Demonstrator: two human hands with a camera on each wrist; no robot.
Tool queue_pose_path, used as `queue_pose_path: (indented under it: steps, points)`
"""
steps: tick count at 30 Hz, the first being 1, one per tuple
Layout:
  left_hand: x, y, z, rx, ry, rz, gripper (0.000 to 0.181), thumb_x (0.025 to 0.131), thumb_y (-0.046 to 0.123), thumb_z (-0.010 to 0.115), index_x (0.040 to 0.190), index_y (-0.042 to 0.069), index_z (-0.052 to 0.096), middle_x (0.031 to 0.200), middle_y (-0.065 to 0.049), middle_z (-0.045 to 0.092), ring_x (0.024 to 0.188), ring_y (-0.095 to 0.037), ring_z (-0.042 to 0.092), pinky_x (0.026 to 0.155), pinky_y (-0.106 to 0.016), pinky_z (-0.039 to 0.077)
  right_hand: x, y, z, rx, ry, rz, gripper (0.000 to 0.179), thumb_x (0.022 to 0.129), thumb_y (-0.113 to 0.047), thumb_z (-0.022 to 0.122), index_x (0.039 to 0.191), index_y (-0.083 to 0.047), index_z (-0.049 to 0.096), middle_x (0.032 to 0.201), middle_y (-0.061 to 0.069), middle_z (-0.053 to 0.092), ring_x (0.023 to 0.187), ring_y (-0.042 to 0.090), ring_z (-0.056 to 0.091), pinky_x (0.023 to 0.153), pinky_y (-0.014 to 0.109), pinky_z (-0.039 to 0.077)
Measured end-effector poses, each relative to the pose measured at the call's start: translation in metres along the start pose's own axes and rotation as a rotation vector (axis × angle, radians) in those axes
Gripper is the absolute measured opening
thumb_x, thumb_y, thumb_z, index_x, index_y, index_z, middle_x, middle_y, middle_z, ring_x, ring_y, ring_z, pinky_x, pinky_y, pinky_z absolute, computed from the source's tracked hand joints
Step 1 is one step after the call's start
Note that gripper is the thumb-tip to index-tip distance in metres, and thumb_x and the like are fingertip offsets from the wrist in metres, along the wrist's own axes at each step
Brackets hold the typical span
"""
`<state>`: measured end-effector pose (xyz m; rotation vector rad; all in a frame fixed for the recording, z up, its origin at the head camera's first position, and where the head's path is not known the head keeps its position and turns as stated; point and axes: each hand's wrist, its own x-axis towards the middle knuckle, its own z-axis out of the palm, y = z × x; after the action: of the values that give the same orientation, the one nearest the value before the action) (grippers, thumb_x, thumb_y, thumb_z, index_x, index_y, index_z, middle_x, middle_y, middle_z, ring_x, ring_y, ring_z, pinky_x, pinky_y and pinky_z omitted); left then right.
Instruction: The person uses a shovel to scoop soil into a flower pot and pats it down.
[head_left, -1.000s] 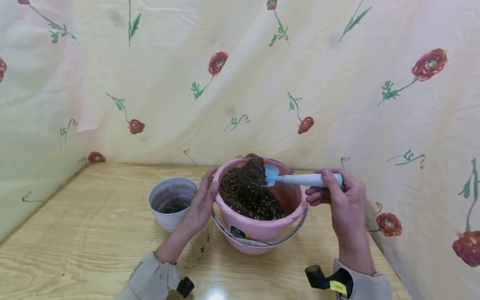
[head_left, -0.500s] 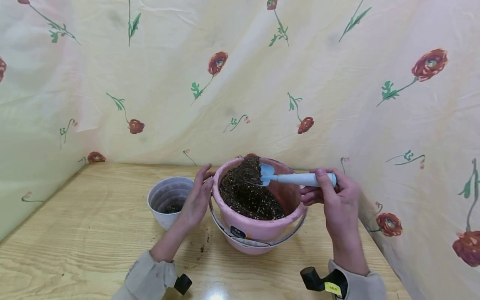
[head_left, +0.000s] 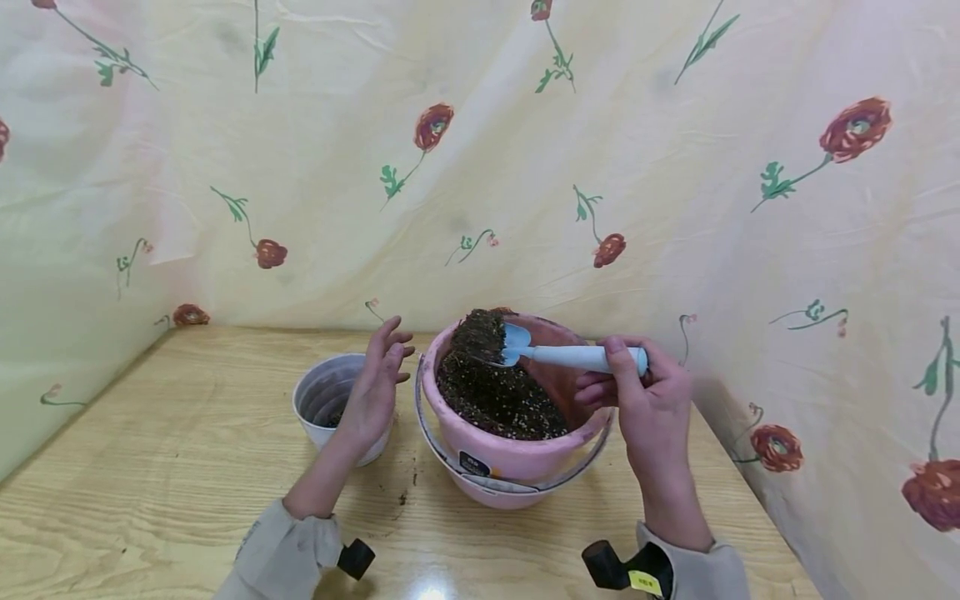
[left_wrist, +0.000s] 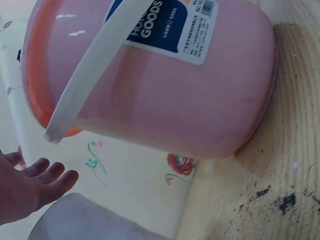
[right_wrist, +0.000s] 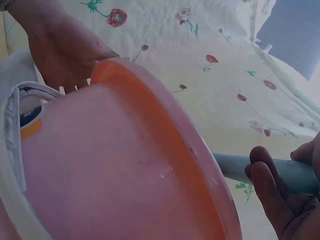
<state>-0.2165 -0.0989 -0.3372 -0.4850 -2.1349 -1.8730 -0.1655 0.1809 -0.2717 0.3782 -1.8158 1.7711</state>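
My right hand (head_left: 651, 396) grips the pale blue handle of a trowel (head_left: 570, 357), its blade loaded with a clump of dark soil (head_left: 480, 335). The trowel is over the left part of a pink bucket (head_left: 517, 458), which holds more speckled dark soil (head_left: 502, 404). Fingers spread and holding nothing, my left hand (head_left: 372, 392) is between the bucket and a whitish plant pot (head_left: 311, 408), covering part of that pot. A little soil shows inside the pot. In the left wrist view the left hand (left_wrist: 32, 187) is apart from the bucket (left_wrist: 165, 95).
The bucket's white handle (left_wrist: 95, 65) hangs down along its front. Soil crumbs (head_left: 402, 498) lie on the wooden table (head_left: 172, 467) between pot and bucket. A flowered cloth (head_left: 337, 183) stands behind the table and along its sides.
My left hand has let go of the bucket's rim and moved left, in front of the pot. The right hand has carried the loaded trowel leftward over the bucket.
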Motion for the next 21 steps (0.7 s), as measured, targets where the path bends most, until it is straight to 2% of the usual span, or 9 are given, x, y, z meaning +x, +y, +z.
queue_pose_path:
  steps: [3,8,13,21]
  points:
    - [0.001,0.001,-0.005,-0.006,0.009,-0.005,0.055,0.106,0.034,0.027,0.152,0.006,0.018,0.142,-0.023,0.036,0.13,-0.039,0.037,0.099,-0.058,0.035,-0.002,0.0,0.005,-0.006,-0.01,-0.01,0.014,0.098,-0.009,0.056,0.097,-0.001,0.067,0.069,0.012,0.068,0.049,0.019,0.065,0.049,0.029,0.054]
    - [0.003,0.005,-0.012,-0.023,0.041,-0.027,0.053,0.105,0.031,0.027,0.151,0.006,0.019,0.142,-0.022,0.036,0.13,-0.037,0.037,0.098,-0.055,0.036,-0.006,-0.001,0.013,0.011,-0.055,-0.04,0.019,0.098,-0.008,0.054,0.099,0.009,0.064,0.066,0.011,0.068,0.047,0.019,0.065,0.046,0.03,0.054]
    - [0.004,0.005,-0.015,-0.028,0.067,-0.034,0.052,0.105,0.03,0.028,0.151,0.006,0.021,0.141,-0.021,0.037,0.129,-0.036,0.038,0.096,-0.052,0.037,-0.01,-0.001,0.022,-0.014,-0.077,-0.013,0.021,0.098,-0.011,0.055,0.102,0.008,0.064,0.067,0.008,0.069,0.049,0.02,0.066,0.047,0.034,0.054]
    - [0.006,0.003,-0.023,0.007,0.078,-0.021,0.052,0.106,0.033,0.025,0.152,0.009,0.02,0.142,-0.022,0.036,0.131,-0.037,0.036,0.099,-0.055,0.035,-0.015,-0.004,0.039,0.067,-0.115,-0.03,0.019,0.098,-0.008,0.055,0.103,0.01,0.063,0.066,0.013,0.068,0.051,0.02,0.066,0.048,0.037,0.055]
